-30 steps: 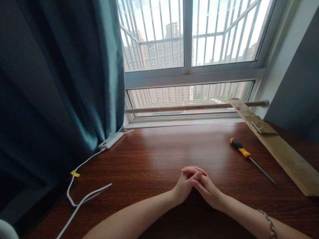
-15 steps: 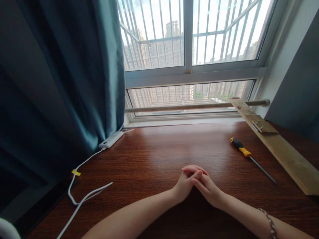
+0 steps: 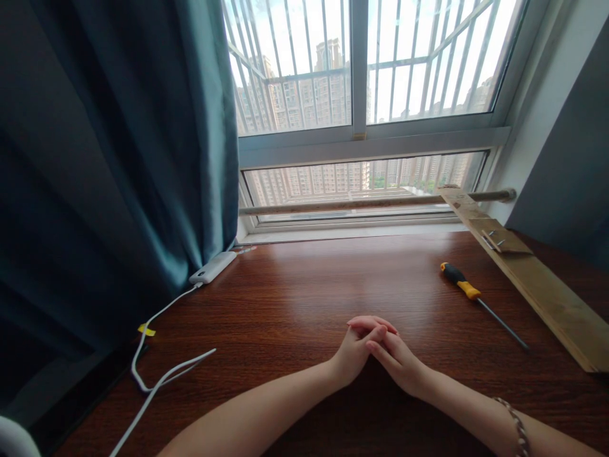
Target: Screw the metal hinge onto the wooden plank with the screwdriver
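My left hand [image 3: 353,357] and my right hand [image 3: 398,362] are clasped together above the dark wooden table [image 3: 304,298], fingers folded over one another and thumbs side by side. Both are closed, and no object shows in either. To the right of them lies a screwdriver [image 3: 469,291] with a black and yellow handle, its tip pointing toward the near right. Beyond it, a long wooden board [image 3: 537,285] slants across the right side, with a smaller wood piece [image 3: 505,241] on it and two screws standing up from that piece.
A white power strip or adapter [image 3: 212,267] sits by the blue curtain [image 3: 190,158]. From it a white cable [image 3: 159,381] loops along the left side, with a yellow tag [image 3: 148,330] beside it. A horizontal rod [image 3: 342,205] crosses in front of the barred window.
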`<state>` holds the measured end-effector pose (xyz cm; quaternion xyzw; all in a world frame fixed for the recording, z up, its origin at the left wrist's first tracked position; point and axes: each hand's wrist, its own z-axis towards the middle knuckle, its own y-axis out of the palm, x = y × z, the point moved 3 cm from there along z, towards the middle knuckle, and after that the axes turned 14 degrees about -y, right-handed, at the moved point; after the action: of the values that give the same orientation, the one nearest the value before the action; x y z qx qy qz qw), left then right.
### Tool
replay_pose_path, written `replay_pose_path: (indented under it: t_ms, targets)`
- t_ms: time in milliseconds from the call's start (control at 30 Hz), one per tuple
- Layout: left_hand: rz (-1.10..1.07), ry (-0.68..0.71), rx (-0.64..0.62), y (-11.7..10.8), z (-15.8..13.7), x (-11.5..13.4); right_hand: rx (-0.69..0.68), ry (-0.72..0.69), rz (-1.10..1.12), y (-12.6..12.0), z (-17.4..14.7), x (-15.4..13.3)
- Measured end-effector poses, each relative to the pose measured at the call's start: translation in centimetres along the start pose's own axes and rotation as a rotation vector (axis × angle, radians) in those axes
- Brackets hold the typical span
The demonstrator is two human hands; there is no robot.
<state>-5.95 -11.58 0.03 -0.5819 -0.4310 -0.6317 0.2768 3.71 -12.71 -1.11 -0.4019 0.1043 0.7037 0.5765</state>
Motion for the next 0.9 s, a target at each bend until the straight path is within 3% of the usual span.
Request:
replay_pose_path:
  t_ms: [667,900]
  targets:
    - [-0.028,-0.005,0.001,-0.1,0.2,-0.3,0.012,0.012,-0.026,0.0,-0.2,0.5]
    - [-0.101,0.014,-0.016,-0.2,0.7,-0.7,-0.128,0.073,-0.157,-0.7,1.3,-1.0]
